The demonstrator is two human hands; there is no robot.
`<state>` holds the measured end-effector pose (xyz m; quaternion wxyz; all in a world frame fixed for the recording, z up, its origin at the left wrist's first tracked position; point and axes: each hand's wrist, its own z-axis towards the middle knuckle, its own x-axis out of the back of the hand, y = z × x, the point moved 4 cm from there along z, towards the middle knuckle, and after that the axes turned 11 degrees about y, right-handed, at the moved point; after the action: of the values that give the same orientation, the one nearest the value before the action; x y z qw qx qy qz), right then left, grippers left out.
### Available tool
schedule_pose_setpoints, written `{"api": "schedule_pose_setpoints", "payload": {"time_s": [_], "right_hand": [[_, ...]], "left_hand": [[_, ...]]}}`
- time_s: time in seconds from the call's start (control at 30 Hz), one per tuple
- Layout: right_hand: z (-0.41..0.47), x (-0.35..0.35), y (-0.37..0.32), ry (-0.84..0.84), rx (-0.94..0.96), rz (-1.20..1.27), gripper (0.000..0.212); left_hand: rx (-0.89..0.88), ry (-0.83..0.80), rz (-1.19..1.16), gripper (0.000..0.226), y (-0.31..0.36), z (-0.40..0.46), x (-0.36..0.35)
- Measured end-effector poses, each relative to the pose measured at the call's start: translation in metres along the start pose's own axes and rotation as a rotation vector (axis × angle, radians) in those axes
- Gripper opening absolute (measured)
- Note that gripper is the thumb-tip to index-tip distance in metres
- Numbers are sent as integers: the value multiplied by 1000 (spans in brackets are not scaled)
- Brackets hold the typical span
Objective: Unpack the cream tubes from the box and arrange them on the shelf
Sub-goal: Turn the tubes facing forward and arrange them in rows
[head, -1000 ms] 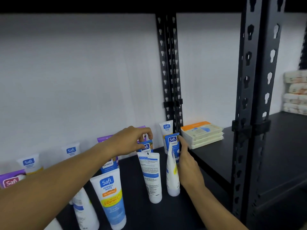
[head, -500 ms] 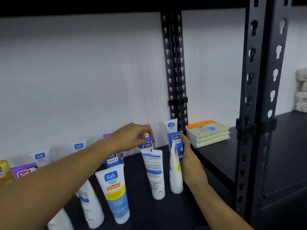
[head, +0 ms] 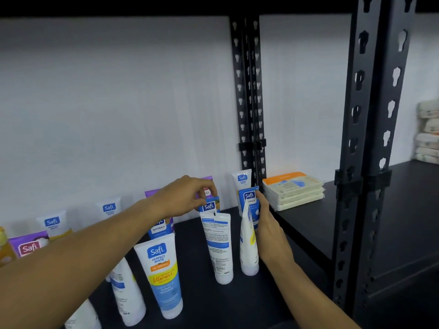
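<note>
My left hand (head: pixel 187 198) pinches the top of a blue tube (head: pixel 210 205) in the second row, fingers curled over its crimped end, I judge to keep it upright on its cap while I square it with its neighbours; my right hand (head: pixel 267 230) wraps the far-right blue tube (head: pixel 249 203) from the side, steadying it beside the white tube (head: pixel 248 248) in front. All the tubes stand cap-down in rows on the black shelf (head: pixel 213 302), labels mostly forward so they read from the aisle; the box is out of view, and flat packs (head: pixel 293 189) sit beyond the post (head: pixel 249 103)
</note>
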<state>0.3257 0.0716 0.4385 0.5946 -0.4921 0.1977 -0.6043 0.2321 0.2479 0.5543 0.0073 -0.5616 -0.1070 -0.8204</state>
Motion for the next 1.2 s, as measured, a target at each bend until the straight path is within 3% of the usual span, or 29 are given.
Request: {"api": "schedule_pose_setpoints", "payload": {"time_s": [0.37,0.53,0.73,0.87,1.1,1.2], "right_hand": [[-3,4,-2,-9,-9,-12,72],[-11,10,2,54,-46,20,84],[-30,40,3,109,-159,39,70],[-46,61,-7,111,-155,102,55],[-69,62,-36,15,-56,165,63],[-72,53,-35,-52,-41,167,64]], "left_hand": [[25,66,25,24,-2,-6,11],[78,147,28,20,3,-22,29],[61,232,-31,14,44,-48,42],[65,340,66,14,75,-66,46],[86,357,365,36,122,-97,28],[234,351,194,61,139,-115,2]]}}
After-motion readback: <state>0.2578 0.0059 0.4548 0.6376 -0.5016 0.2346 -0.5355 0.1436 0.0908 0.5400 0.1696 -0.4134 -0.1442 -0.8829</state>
